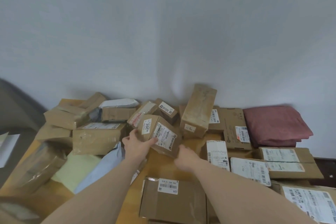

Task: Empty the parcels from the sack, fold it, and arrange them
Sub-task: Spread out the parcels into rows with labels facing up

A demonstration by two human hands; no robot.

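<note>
Left hand grips the small labelled box at its left side, thumb across the label face; box tilted, mid-pile on the counter. Right hand touches its lower right corner, blurred, grip cannot tell. Folded maroon sack lies far right; best to support the underside and set the box flat beside the tidy flat parcels.

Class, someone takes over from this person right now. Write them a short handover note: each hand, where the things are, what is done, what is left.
Left hand grips the small labelled box by its near left side. Right hand is at the box's lower right edge; its grip is blurred.
The folded dark red sack lies by the wall, far right.
Flat parcels lie label-up on the right; a loose pile of boxes sits left.
Done: sack emptied, folded.
Left: arrange the pile.
</note>
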